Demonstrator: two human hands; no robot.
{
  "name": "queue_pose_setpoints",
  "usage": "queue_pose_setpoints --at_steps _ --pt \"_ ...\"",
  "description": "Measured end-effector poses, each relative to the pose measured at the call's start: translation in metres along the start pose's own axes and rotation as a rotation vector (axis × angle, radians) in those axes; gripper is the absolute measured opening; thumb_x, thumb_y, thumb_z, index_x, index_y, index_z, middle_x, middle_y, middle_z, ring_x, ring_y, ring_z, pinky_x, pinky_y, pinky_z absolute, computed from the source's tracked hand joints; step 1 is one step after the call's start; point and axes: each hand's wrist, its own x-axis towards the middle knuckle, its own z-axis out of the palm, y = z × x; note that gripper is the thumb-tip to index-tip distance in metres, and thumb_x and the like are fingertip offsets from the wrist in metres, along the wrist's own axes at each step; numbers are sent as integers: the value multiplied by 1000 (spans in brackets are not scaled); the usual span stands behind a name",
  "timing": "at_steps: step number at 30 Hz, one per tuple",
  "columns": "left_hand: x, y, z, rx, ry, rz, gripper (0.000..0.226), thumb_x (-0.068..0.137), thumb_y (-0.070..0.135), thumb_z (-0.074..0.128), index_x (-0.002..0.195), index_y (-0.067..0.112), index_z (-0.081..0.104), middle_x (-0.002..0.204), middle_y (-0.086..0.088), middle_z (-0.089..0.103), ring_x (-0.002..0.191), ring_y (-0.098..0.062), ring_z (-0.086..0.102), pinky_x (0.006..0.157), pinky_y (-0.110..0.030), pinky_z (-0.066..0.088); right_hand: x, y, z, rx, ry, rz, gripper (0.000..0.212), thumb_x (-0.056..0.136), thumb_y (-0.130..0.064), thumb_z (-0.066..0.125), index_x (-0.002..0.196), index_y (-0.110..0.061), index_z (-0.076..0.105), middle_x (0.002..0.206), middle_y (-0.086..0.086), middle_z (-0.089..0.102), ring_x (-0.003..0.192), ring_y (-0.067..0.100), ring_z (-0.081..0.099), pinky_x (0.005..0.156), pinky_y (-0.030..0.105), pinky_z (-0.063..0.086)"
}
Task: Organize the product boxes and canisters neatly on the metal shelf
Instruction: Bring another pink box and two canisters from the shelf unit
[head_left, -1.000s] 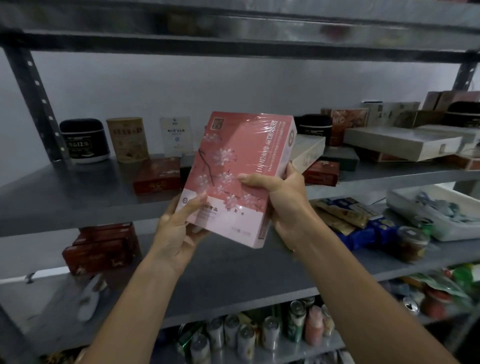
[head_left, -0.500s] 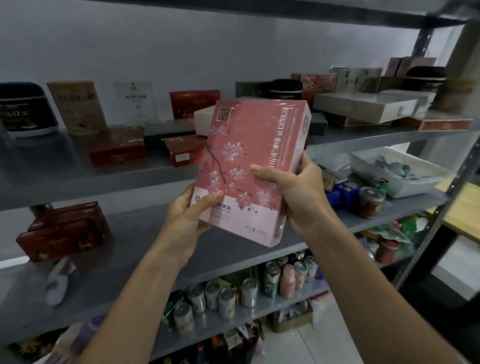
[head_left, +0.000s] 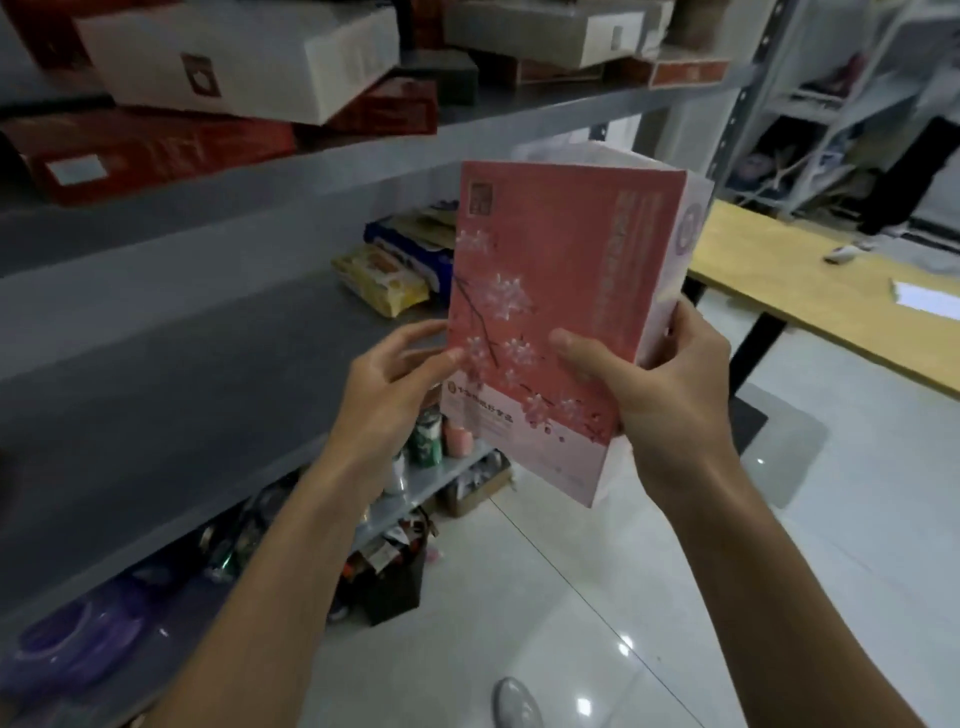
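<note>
A pink box with a cherry-blossom print (head_left: 561, 270) is held upright in front of the grey metal shelf (head_left: 218, 332), away from its boards. My right hand (head_left: 660, 384) grips its lower right side, thumb across the front, fingers round the back. The thumb and fingertips of my left hand (head_left: 389, 384) touch the box's lower left edge. On the upper board lie a white box (head_left: 249, 57), dark red boxes (head_left: 145, 150) and a flat beige box (head_left: 561, 31).
Snack packets (head_left: 384, 270) lie on the middle board to the right. Cans and small bottles (head_left: 431, 441) stand on the lower board, with a dark bag (head_left: 389, 577) on the white tile floor. A wooden table (head_left: 831, 296) stands to the right, more racks behind it.
The view has swung right and down, away from the shelf toward the floor and table. The pink box has come along, now more upright, and my left hand has slid to its edge.
</note>
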Motion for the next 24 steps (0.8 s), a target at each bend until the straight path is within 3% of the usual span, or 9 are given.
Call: queue_pose_setpoints --at_steps 3,6,9,12,18,24 --pt "5 -21 21 28 -31 -29 29 88 29 68 117 28 65 102 8 72 91 -2 68 71 -16 52 -10 23 -25 -73 127 25 55 68 -26 87 116 -25 61 102 -12 72 92 7 71 72 28 61" --pt "9 -47 41 55 -37 -68 27 90 24 66 118 22 64 104 4 69 83 -1 64 62 -8 49 -17 56 -45 -203 224 39 51 69 -25 89 112 -30 61 100 -16 69 93 4 68 70 18 58" --pt "13 -75 59 109 -91 -126 23 90 30 65 113 32 64 110 4 68 101 -5 62 76 -16 48 -25 91 -67 -303 293 87 47 71 -27 88 103 -38 56 97 -21 65 91 3 65 61 10 51" --pt "19 -94 82 119 -132 -198 27 88 33 67 115 35 65 113 3 68 107 -13 64 92 -34 52 -33 121 -97 -333 392 188 45 72 -26 87 107 -27 58 95 -19 65 87 4 65 61 14 53" --pt "34 -112 152 132 -163 -216 28 93 26 62 121 23 62 105 9 65 98 -4 62 74 -13 47 -31 164 -158 -356 526 317 45 70 -24 87 107 -20 61 95 -8 68 86 11 66 66 24 57" --pt "56 -134 205 171 -201 -235 31 92 29 63 122 27 61 115 6 66 107 -6 61 89 -24 49 7 192 -214 -356 573 341 37 66 -21 88 86 -27 57 86 -10 68 79 11 66 60 22 53"
